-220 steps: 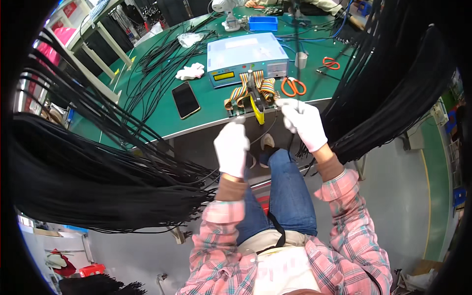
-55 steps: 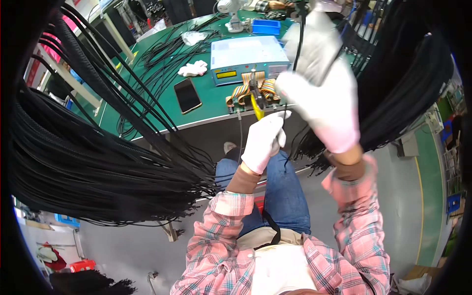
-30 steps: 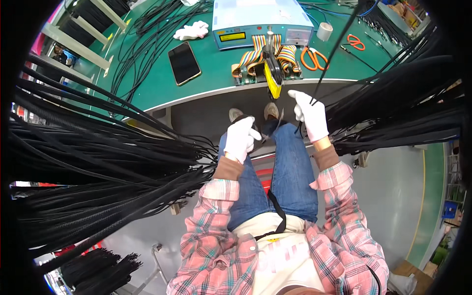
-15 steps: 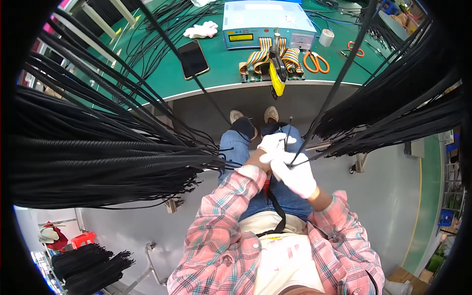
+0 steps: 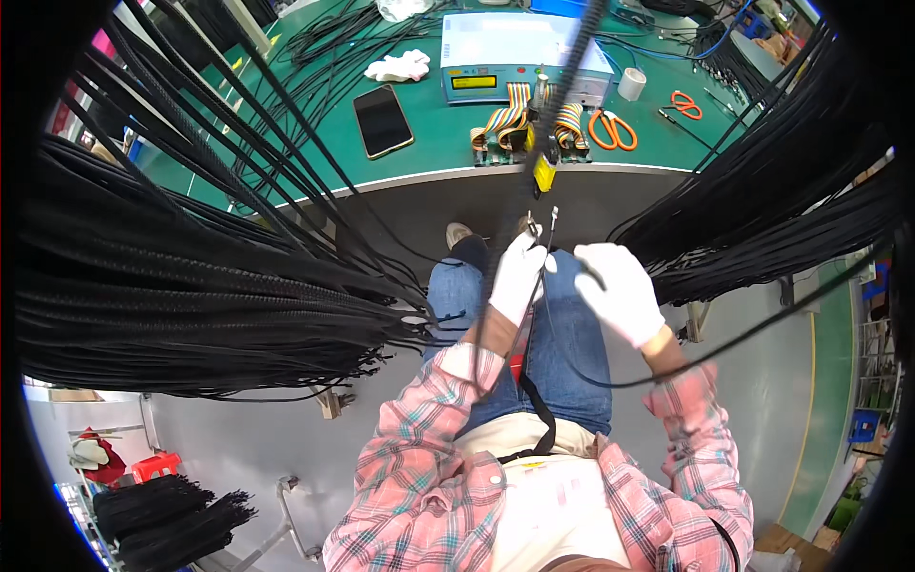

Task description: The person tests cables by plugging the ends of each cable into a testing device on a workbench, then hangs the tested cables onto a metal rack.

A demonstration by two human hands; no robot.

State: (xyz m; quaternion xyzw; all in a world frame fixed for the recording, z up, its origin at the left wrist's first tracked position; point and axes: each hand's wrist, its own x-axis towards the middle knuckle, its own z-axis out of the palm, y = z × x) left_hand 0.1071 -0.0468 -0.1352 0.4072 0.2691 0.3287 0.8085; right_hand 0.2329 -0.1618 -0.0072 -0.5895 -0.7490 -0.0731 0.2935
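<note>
Both my hands wear white gloves and hover over my lap, just below the bench edge. My left hand [image 5: 519, 276] pinches a thin black cable [image 5: 527, 334] whose two small ends [image 5: 543, 224] stick up above its fingers. My right hand [image 5: 620, 291] is closed on the same kind of black cable, which loops down past my knee and off to the right. A thick braided black cable [image 5: 577, 67] hangs in front of me, ending in a yellow tag [image 5: 544, 175] right above my hands.
The green bench [image 5: 429, 153] carries a blue-grey tester box [image 5: 519, 57], striped ribbon cables [image 5: 503, 119], orange scissors [image 5: 610, 129], a phone [image 5: 383, 119], a white cloth [image 5: 400, 67] and a tape roll [image 5: 630, 84]. Dense black cable bundles hang at left [image 5: 191, 286] and right [image 5: 782, 191].
My hands, pressed together over my lap half a second ago, have come apart and risen toward the bench edge, with the cable ends now showing above my left hand.
</note>
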